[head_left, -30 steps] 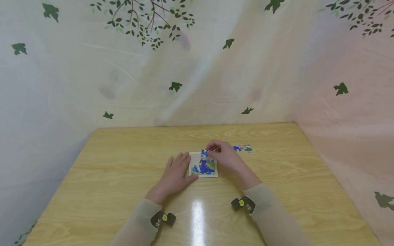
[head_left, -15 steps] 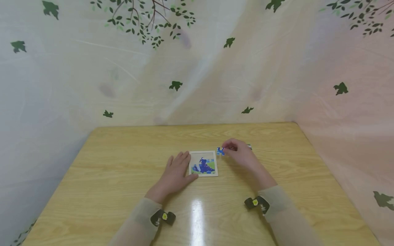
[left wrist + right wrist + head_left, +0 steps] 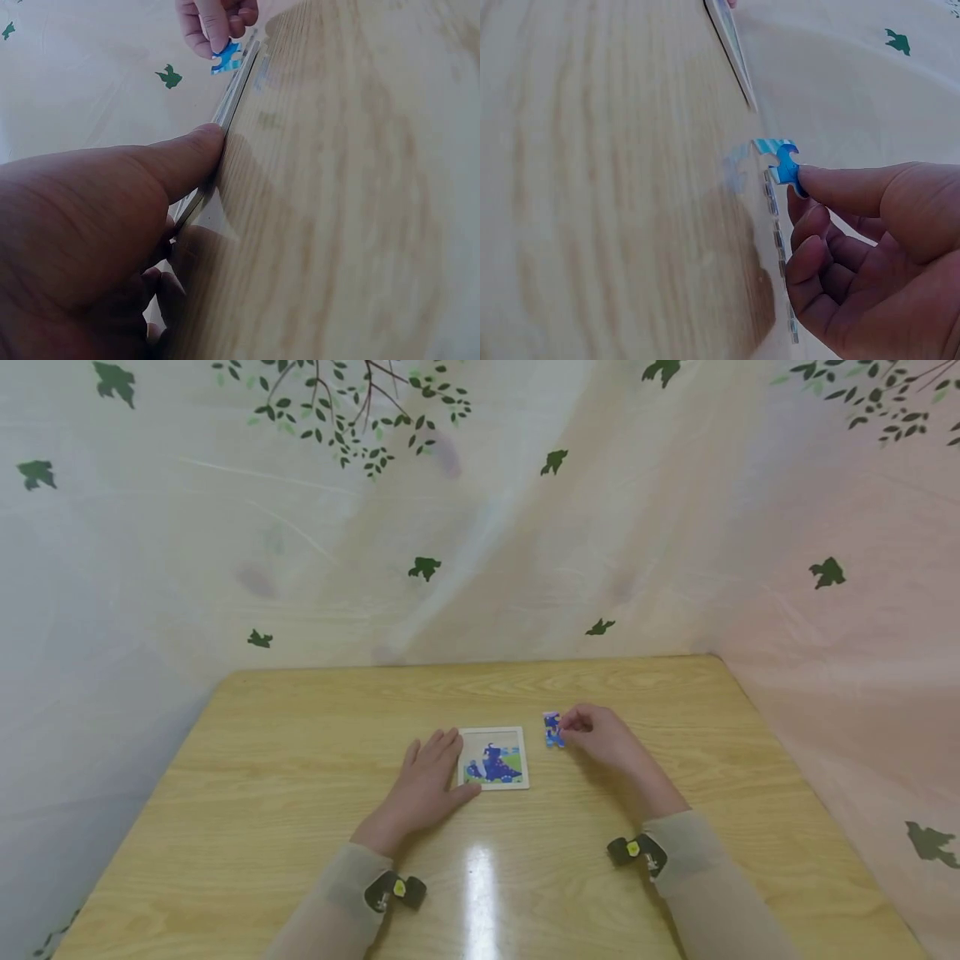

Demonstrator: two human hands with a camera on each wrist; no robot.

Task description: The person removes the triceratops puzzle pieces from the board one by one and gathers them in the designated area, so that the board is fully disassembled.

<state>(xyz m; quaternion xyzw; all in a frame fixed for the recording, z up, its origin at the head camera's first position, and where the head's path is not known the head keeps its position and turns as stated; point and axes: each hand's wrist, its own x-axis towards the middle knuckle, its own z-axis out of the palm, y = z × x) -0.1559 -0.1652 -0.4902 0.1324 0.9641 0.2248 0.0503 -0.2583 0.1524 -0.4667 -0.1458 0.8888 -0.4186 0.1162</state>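
My left hand (image 3: pixel 423 781) rests at the left side of a small framed jigsaw puzzle (image 3: pixel 526 760), fingers extended along its edge and thumb at the lower left corner. Inside the frame, a partly filled picture shows a dark blue figure over green; its upper part is bare backing. To the right of the frame, my right hand (image 3: pixel 603 739) pinches a blue jigsaw piece (image 3: pixel 786 166) between thumb and index finger. The piece is raised above the table in the right wrist view. A purple-blue piece (image 3: pixel 552 718) shows just beyond it in the head view.
In the right wrist view, a row of flat jigsaw pieces (image 3: pixel 778 240) lies edge-on beside my right hand. The wooden table (image 3: pixel 300 735) ends at a pale cloth backdrop (image 3: pixel 480 568) printed with leaves and birds.
My right hand has carried the blue piece from over the frame's upper right out to the right of it, turning it on the way. My left hand has stayed on the frame.
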